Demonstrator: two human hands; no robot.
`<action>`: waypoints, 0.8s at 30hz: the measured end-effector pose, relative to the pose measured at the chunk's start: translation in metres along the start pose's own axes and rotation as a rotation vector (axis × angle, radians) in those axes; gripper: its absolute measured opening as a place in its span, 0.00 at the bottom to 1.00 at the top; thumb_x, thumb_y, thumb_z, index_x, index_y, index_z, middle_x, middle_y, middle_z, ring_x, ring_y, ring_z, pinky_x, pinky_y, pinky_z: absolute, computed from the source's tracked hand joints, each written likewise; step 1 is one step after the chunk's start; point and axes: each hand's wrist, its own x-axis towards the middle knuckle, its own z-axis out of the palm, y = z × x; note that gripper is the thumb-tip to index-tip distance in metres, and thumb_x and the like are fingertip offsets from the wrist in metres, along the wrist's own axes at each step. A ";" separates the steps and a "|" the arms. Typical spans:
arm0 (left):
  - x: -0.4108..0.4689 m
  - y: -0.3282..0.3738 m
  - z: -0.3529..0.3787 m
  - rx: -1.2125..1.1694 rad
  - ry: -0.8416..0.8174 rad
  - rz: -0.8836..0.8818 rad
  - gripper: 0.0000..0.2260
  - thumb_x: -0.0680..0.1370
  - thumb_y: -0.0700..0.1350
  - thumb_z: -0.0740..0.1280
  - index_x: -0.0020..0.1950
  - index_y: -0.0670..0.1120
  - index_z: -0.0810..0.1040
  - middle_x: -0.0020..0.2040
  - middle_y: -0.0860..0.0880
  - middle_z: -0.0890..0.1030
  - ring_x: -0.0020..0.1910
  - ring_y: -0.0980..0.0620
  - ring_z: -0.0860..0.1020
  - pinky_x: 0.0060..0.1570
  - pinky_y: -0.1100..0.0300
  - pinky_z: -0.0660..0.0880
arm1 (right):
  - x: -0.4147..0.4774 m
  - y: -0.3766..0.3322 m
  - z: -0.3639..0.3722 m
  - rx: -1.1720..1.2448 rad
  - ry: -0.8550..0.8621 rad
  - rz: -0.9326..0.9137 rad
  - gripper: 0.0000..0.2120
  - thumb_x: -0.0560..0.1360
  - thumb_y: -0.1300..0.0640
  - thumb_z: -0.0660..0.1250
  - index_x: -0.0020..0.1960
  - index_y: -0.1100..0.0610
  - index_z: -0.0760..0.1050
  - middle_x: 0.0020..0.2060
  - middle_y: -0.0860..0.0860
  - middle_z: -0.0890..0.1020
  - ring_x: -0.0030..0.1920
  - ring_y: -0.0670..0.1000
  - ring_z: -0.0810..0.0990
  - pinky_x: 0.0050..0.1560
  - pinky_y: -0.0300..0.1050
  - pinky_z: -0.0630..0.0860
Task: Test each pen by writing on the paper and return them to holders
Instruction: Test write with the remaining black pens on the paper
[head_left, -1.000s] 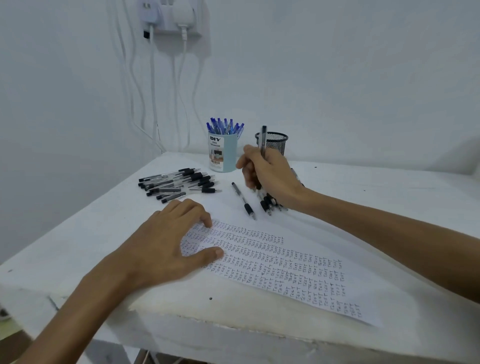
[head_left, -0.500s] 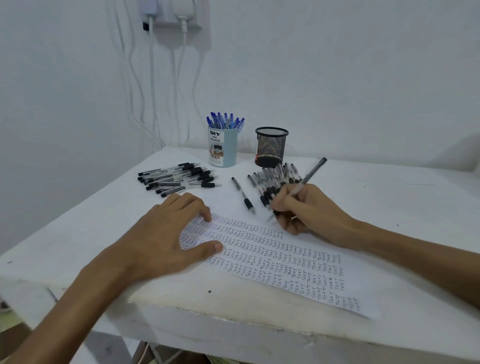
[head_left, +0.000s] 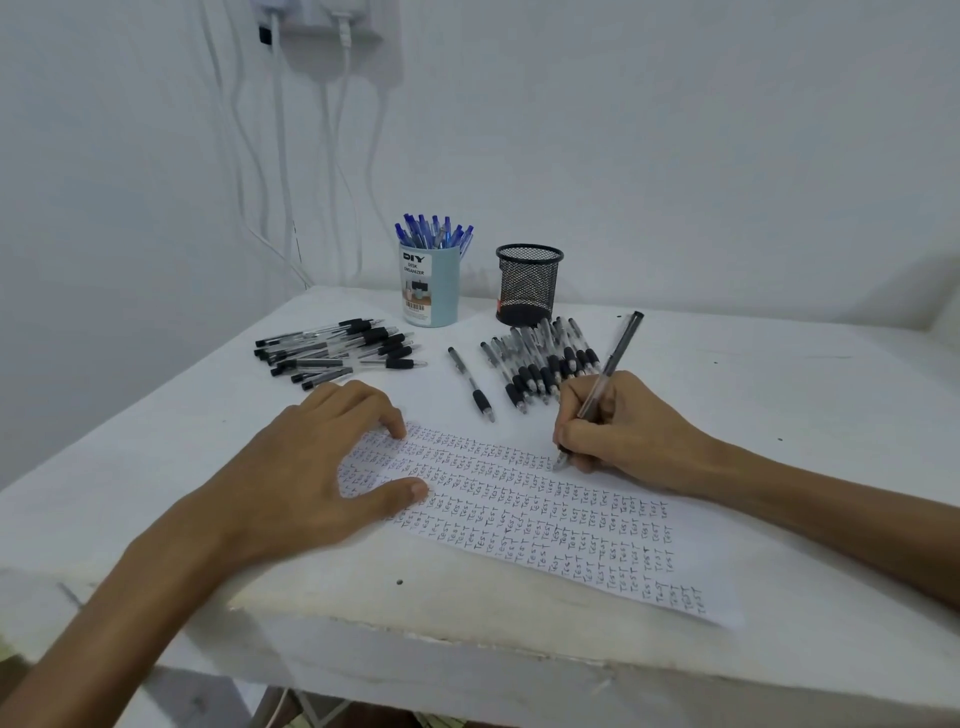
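Right hand (head_left: 618, 426) – fingers pinching a black pen (head_left: 608, 374), tip on the paper (head_left: 571, 525); left hand (head_left: 306, 467) presses it flat – fingers spread.

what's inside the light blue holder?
Blue pens stand in the light blue holder, with their upper ends sticking out above the rim. The opaque wall hides their lower parts, so the exact count and anything else at the bottom cannot be seen.
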 end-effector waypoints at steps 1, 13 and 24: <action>0.000 0.000 0.000 -0.002 0.000 0.000 0.23 0.74 0.76 0.59 0.57 0.61 0.73 0.60 0.66 0.72 0.64 0.59 0.71 0.61 0.54 0.72 | -0.001 -0.001 0.000 -0.003 -0.002 -0.005 0.06 0.75 0.72 0.66 0.40 0.70 0.74 0.28 0.64 0.78 0.28 0.50 0.76 0.34 0.34 0.74; 0.000 -0.001 0.000 -0.001 -0.003 0.009 0.24 0.74 0.77 0.59 0.58 0.61 0.73 0.60 0.67 0.72 0.64 0.59 0.71 0.61 0.54 0.72 | 0.002 0.000 0.000 -0.053 -0.014 0.000 0.07 0.76 0.71 0.66 0.39 0.70 0.73 0.25 0.56 0.77 0.27 0.49 0.74 0.32 0.36 0.71; 0.000 0.000 -0.001 -0.005 -0.013 -0.001 0.24 0.73 0.77 0.58 0.58 0.61 0.73 0.60 0.66 0.72 0.64 0.58 0.70 0.61 0.55 0.72 | 0.000 -0.002 0.001 -0.044 -0.007 -0.003 0.07 0.76 0.72 0.66 0.39 0.70 0.73 0.27 0.60 0.77 0.27 0.50 0.74 0.33 0.35 0.73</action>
